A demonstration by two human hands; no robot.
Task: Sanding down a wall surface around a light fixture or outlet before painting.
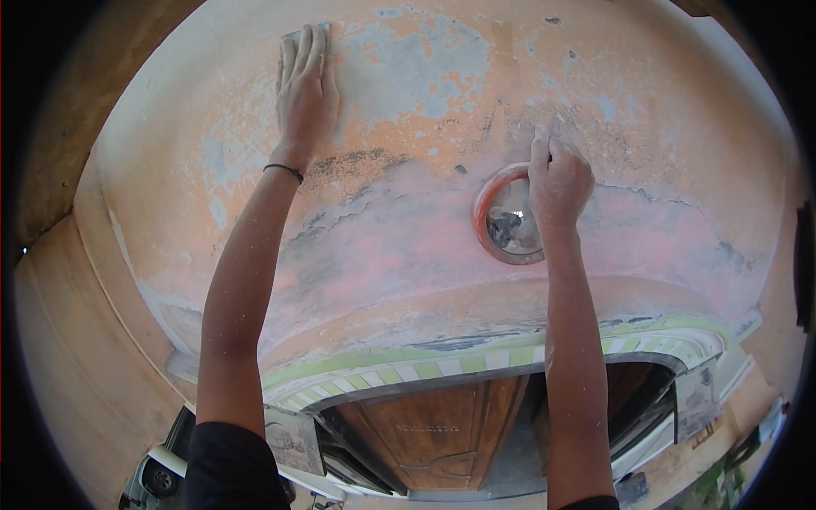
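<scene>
My left hand (308, 93) lies flat with fingers together high on the wall (408, 136), pressing a grey piece of sandpaper (323, 31) against it; only the sheet's edge shows past the fingertips. Farther right, my right hand (563, 180) is closed in a fist near the wall. One finger or thumb points upward, and whatever the fist holds, if anything, is hidden. It covers the right side of a round window (503, 229) with a red-orange rim. Around both hands the orange paint is worn, with grey patches and a pinkish dusty band lower down.
Below the wall runs a curved ledge (476, 364) with green and white blocks. Beneath it stands a brown wooden door (429, 425). A vehicle (160, 478) shows far down at the lower left. Another wall (85, 340) borders the left side.
</scene>
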